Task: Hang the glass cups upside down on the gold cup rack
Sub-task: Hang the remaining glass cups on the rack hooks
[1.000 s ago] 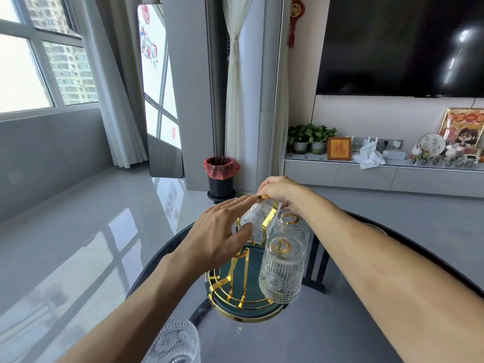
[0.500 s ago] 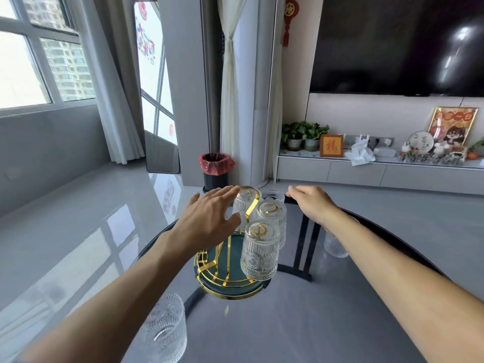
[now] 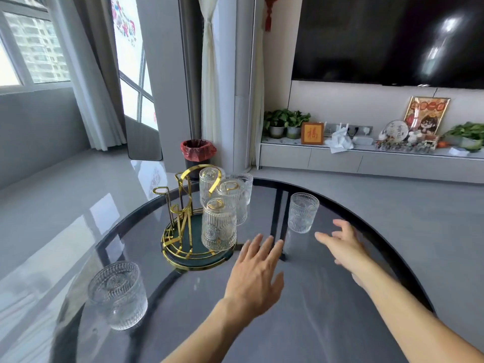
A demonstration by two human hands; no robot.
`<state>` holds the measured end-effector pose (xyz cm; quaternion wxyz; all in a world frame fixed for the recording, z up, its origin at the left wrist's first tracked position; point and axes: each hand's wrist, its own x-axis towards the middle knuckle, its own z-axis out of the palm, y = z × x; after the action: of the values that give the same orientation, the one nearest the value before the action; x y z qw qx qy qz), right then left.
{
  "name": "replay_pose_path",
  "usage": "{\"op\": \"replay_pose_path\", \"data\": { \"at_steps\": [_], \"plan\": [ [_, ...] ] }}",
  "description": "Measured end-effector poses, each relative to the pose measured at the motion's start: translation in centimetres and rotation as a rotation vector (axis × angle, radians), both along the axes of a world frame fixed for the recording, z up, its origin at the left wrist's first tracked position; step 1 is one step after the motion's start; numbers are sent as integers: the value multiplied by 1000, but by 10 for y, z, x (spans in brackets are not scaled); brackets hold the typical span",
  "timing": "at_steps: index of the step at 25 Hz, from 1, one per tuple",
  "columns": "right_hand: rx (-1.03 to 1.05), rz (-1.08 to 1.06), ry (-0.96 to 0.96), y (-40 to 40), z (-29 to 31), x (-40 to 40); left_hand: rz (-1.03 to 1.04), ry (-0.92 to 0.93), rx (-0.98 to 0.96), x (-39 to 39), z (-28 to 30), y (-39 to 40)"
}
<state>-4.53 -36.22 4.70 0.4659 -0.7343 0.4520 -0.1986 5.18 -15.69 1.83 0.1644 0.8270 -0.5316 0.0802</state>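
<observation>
The gold cup rack point(image 3: 180, 226) stands on a round green tray at the table's middle left. Three ribbed glass cups hang upside down on its right side, the nearest cup point(image 3: 218, 224) in front. Another cup point(image 3: 245, 184) shows behind them; whether it hangs or stands I cannot tell. The rack's left pegs point(image 3: 162, 191) are bare. One glass cup point(image 3: 302, 212) stands on the table to the right. Another cup point(image 3: 117, 294) stands near the left front edge. My left hand point(image 3: 255, 271) hovers open just right of the tray. My right hand point(image 3: 343, 244) is open, fingers spread, just below and right of the standing cup.
The round dark glass table point(image 3: 301, 323) has a curved edge close behind the rack and cups. Beyond it stand a bin with a red bag point(image 3: 197, 155), a low white cabinet point(image 3: 366, 161) with plants and ornaments, and a wall television point(image 3: 387, 38).
Both hands have left the rack. My left hand dropped back to the right of the tray, and my right hand moved right and down toward the standing cup. The view shifted right.
</observation>
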Motion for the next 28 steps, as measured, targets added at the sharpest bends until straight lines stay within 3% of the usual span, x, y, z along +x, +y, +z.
{"op": "replay_pose_path", "data": {
  "at_steps": [4,10,14,21,28],
  "plan": [
    [-60,66,-2,14,-37,-6,54,79,92,11,-40,-13],
    [11,-20,-241,-9,-53,38,106,73,121,19,-60,-17],
    [-136,-35,-194,-28,-63,76,87,95,116,20,-62,-18],
    [-150,-136,-222,-41,-75,103,109,157,113,21,-61,-19],
    [-171,140,-157,15,-69,62,90,184,101,21,-57,-18]
  ]
}}
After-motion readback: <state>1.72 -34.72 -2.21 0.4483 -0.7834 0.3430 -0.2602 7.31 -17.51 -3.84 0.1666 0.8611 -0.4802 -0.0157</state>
